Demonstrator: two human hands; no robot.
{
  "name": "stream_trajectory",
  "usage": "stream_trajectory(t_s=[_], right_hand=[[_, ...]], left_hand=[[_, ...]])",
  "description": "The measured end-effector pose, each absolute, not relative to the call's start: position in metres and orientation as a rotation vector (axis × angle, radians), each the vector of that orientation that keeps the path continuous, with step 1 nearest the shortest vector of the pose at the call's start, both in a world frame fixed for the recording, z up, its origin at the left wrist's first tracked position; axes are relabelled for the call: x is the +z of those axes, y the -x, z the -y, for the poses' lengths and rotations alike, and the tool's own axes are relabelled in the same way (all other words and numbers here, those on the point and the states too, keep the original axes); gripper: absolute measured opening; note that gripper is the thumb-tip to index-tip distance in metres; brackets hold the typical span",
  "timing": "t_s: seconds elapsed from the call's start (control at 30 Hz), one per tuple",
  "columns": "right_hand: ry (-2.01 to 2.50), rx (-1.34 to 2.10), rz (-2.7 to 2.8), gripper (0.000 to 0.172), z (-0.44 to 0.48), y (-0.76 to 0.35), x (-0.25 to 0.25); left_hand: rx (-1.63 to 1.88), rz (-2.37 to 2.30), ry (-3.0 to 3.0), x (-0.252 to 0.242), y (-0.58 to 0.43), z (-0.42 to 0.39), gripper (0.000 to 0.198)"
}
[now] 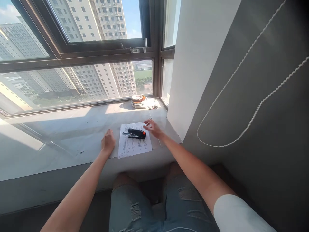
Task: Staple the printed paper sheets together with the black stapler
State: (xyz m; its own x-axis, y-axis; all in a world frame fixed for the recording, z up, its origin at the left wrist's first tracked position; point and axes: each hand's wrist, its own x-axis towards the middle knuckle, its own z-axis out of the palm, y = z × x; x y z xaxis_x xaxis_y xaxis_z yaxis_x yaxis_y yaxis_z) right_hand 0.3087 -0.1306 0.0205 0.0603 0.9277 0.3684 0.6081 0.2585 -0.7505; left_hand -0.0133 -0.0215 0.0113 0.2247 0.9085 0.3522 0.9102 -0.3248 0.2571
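A black stapler point(137, 133) with an orange-red spot at its right end lies on printed sheets of paper point(135, 149). Its jaw faces left and stands apart from its base. My right hand point(153, 128) hovers at the right edge of the paper, just beyond the stapler's right end, its fingers apart and holding nothing. To the left of the paper, my left hand point(108, 141) rests on the sill with its fingers curled into a loose fist. Nothing shows in it.
The pale window sill point(72, 138) runs along a large window point(96, 77). A stack of plates or rolls point(138, 102) sits in the far corner, with a small dark item point(154, 107) beside it. A beaded blind cord point(218, 146) hangs at the right wall.
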Motion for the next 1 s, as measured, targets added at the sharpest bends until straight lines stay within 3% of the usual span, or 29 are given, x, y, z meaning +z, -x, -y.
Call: stream_trajectory(t_s=[0.13, 0.3, 0.63, 1.0], right_hand=[[1.348, 0.404, 1.960, 0.061, 0.140, -0.283, 0.013], [1.460, 0.388, 1.900, 0.047, 0.143, -0.280, 0.009], [1.432, 0.444, 1.871, 0.040, 0.136, -0.290, 0.004], [1.303, 0.598, 1.787, 0.043, 0.139, -0.292, 0.008]], left_hand=[[-0.777, 1.678, 2.535, 0.013, 0.003, 0.037, 0.031], [-0.783, 1.651, 2.565, 0.016, -0.013, 0.054, 0.027], [-0.808, 1.173, 2.925, 0.017, -0.015, 0.053, 0.045], [-0.979, 1.061, 2.980, 0.008, -0.011, 0.040, 0.026]])
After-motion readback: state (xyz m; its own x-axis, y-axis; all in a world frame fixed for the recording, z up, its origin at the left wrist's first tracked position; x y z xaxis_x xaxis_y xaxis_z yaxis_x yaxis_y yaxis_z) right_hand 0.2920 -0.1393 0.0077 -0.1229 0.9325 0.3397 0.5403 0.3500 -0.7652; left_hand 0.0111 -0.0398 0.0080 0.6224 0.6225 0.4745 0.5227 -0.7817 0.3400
